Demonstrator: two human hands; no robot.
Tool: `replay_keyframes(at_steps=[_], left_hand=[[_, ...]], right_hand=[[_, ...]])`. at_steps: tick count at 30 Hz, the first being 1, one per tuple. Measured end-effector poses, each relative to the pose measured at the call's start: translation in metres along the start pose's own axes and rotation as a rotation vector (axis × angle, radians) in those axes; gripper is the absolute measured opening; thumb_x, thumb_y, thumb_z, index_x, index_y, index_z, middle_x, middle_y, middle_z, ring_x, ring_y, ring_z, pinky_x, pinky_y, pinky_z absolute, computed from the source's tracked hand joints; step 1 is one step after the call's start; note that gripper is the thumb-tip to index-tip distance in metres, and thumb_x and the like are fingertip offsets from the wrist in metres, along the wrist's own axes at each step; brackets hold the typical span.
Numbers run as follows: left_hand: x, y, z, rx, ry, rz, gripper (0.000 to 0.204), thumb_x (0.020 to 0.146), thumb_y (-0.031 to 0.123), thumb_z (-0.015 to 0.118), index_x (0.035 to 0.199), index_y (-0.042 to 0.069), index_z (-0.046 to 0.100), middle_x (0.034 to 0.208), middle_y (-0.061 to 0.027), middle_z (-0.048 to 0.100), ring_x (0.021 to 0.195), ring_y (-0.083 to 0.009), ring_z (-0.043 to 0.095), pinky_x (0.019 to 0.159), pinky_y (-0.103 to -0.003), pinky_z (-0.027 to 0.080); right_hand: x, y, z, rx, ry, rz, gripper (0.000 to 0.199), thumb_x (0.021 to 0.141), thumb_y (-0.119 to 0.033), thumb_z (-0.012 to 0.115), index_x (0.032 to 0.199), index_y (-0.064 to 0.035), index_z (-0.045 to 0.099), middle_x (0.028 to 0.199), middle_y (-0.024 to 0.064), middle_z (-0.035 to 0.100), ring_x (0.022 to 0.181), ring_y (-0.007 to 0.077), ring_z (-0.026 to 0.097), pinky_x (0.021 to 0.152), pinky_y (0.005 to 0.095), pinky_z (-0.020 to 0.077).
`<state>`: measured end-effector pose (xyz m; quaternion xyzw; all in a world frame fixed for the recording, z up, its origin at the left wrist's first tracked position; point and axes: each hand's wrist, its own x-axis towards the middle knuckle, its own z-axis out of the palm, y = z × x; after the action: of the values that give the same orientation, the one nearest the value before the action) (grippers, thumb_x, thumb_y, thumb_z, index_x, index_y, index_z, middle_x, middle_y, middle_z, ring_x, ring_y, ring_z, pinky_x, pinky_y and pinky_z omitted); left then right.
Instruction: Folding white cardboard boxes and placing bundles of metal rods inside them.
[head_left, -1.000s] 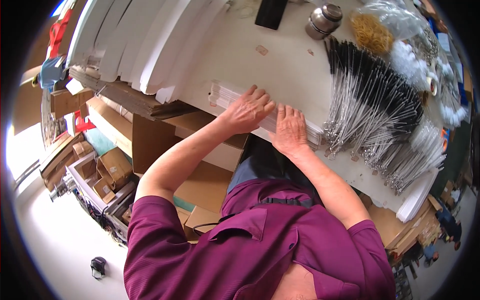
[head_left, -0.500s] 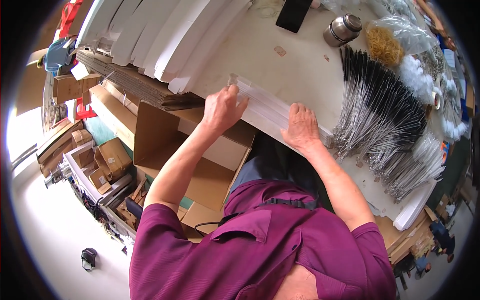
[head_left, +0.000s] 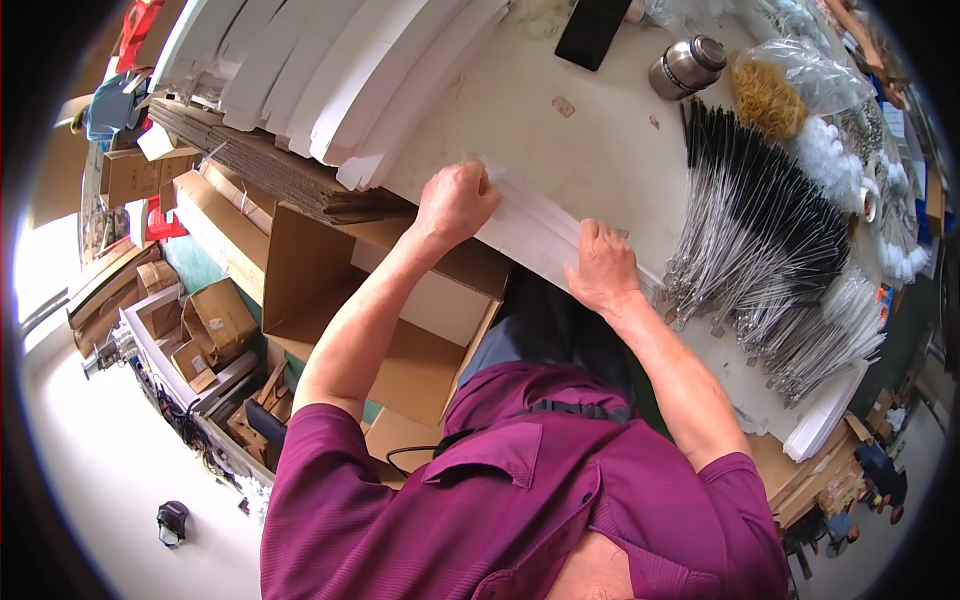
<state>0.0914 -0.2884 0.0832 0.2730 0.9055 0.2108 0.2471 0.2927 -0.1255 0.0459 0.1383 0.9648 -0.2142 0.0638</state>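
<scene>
A long flat white cardboard piece [head_left: 530, 228] lies along the near edge of the pale table [head_left: 590, 140]. My left hand [head_left: 455, 203] is curled around its left end, fingers closed on it. My right hand [head_left: 603, 268] presses down on its right part, fingers bent over the edge. Just right of my right hand lies a big fan of thin wire brushes with black and white tips [head_left: 770, 260].
Stacks of white folded cardboard [head_left: 330, 70] and brown corrugated sheets [head_left: 260, 160] fill the table's left. A metal flask [head_left: 685, 68], a black phone [head_left: 592, 30] and bags of fibre [head_left: 780, 90] sit at the back. Open cardboard boxes [head_left: 330, 300] stand on the floor at left.
My left hand has slid left along the white piece and closed on its end. My right hand stayed on its right part. The view shifted a little.
</scene>
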Motion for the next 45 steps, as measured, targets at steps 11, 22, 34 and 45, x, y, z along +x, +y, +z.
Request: replay_keyframes(at_steps=[11, 22, 34, 45], left_hand=[[0.0, 0.012, 0.012, 0.044, 0.019, 0.078, 0.016, 0.082, 0.014, 0.07, 0.09, 0.0, 0.069, 0.08, -0.0187, 0.069, 0.08, -0.0373, 0.069, 0.075, -0.046, 0.054], [0.009, 0.017, 0.005, 0.217, -0.016, 0.162, 0.013, 0.081, 0.015, 0.066, 0.084, 0.002, 0.066, 0.078, -0.0208, 0.069, 0.078, -0.0397, 0.069, 0.073, -0.049, 0.055], [0.051, -0.029, -0.04, 0.259, 0.215, 0.183, 0.012, 0.08, 0.013, 0.067, 0.082, 0.001, 0.067, 0.079, -0.0211, 0.07, 0.076, -0.0397, 0.069, 0.069, -0.047, 0.055], [0.144, 0.009, -0.025, -0.299, 0.031, -0.056, 0.018, 0.082, 0.014, 0.066, 0.08, -0.004, 0.071, 0.074, -0.0137, 0.071, 0.068, -0.021, 0.071, 0.062, -0.033, 0.056]], right_hand=[[-0.014, 0.002, -0.003, -0.013, 0.017, 0.022, 0.049, 0.066, -0.013, 0.08, 0.099, -0.0019, 0.047, 0.092, 0.0184, 0.061, 0.087, 0.0347, 0.066, 0.081, 0.0427, 0.0542], [-0.026, 0.001, -0.006, 0.028, -0.002, 0.071, 0.049, 0.065, -0.014, 0.081, 0.099, -0.0017, 0.048, 0.092, 0.0183, 0.062, 0.086, 0.0352, 0.065, 0.08, 0.0432, 0.0538], [-0.069, 0.013, -0.014, 0.167, 0.02, 0.138, 0.04, 0.075, -0.015, 0.074, 0.104, 0.0001, 0.05, 0.091, 0.0223, 0.064, 0.085, 0.0431, 0.066, 0.076, 0.0513, 0.0539], [-0.119, 0.018, -0.027, 0.27, -0.08, 0.332, 0.053, 0.072, -0.021, 0.081, 0.11, 0.0005, 0.051, 0.096, 0.0233, 0.066, 0.087, 0.0435, 0.067, 0.079, 0.0514, 0.0544]])
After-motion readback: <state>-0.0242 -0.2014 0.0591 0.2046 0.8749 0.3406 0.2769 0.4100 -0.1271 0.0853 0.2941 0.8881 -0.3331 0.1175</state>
